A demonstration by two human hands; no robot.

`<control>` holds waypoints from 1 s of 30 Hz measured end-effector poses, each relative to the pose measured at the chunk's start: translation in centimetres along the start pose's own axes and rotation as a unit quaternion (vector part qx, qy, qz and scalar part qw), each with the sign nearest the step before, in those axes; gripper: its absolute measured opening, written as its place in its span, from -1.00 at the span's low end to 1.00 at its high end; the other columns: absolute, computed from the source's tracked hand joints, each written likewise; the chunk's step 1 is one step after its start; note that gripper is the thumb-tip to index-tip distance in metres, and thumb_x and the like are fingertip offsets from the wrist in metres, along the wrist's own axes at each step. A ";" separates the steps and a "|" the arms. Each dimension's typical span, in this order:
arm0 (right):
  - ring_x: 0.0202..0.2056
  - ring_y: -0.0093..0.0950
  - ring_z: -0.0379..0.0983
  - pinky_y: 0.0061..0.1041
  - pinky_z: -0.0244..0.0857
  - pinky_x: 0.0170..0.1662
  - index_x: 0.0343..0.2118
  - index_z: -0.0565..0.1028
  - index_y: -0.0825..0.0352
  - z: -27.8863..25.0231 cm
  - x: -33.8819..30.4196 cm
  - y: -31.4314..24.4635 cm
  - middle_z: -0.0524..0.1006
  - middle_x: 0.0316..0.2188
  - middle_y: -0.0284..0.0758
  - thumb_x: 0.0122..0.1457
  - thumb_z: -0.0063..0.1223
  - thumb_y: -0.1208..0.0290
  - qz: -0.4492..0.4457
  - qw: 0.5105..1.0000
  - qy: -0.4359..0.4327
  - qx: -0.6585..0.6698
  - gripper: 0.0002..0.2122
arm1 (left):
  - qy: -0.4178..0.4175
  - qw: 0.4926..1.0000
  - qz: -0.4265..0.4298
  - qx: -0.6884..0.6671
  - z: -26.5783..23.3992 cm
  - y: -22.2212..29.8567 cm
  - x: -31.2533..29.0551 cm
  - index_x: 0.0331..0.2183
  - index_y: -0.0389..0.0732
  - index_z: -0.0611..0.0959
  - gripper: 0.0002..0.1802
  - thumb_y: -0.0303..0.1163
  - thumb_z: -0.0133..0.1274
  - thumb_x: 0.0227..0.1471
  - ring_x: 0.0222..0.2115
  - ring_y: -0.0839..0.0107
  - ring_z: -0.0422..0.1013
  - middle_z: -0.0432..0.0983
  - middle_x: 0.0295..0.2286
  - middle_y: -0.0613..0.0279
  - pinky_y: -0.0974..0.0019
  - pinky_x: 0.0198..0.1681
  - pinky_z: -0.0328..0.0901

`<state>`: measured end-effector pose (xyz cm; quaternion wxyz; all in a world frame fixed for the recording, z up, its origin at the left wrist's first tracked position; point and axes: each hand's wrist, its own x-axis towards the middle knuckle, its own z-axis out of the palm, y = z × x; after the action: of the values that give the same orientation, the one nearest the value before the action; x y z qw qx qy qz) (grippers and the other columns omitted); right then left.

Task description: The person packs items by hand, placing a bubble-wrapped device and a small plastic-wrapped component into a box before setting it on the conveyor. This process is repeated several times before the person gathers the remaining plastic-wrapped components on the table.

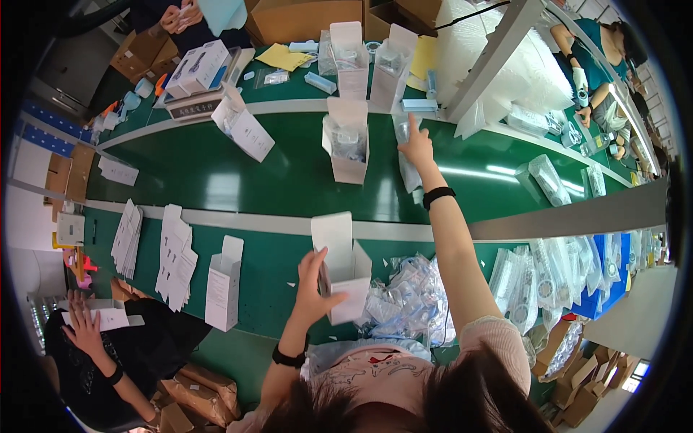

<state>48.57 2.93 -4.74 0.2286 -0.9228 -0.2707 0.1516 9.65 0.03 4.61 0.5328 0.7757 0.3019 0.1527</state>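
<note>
My left hand [312,294] grips an open white box [351,299] by its left side, its flaps standing up, above the near worktop. My right hand [416,146] reaches across the green conveyor belt, fingers apart, over a long bubble-wrapped package [408,177]. Whether it touches the package I cannot tell. Left of that hand, an open white box [349,155] with clear-bagged contents stands on the belt. Just right of my left hand's box lies a pile of small clear plastic bags [411,299].
Flattened white cartons [175,256] and an upright white box [222,292] are at left. Bubble-wrapped items [541,278] fill the right side by a blue bin [612,285]. A metal post [577,216] juts in at right. Co-workers sit at lower left and far right; another person's hands [180,16] show at top.
</note>
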 end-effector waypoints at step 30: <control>0.07 -0.13 0.02 -0.20 -0.01 0.05 -0.21 0.42 0.25 -7.0 -31.5 -1.9 0.20 -0.01 -0.19 -0.13 0.10 0.42 -0.403 0.902 0.070 0.140 -0.67 | 0.153 0.951 0.254 -0.083 6.0 -3.9 -0.7 -0.26 -0.13 0.07 -0.21 -0.56 0.29 -0.46 -0.02 0.10 0.10 -0.03 0.00 -0.13 0.16 -0.02 0.10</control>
<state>25.14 -15.89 7.06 0.4150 -0.7020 -0.5785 0.0176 11.25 -3.85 -1.27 0.4865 0.7467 0.1593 0.4247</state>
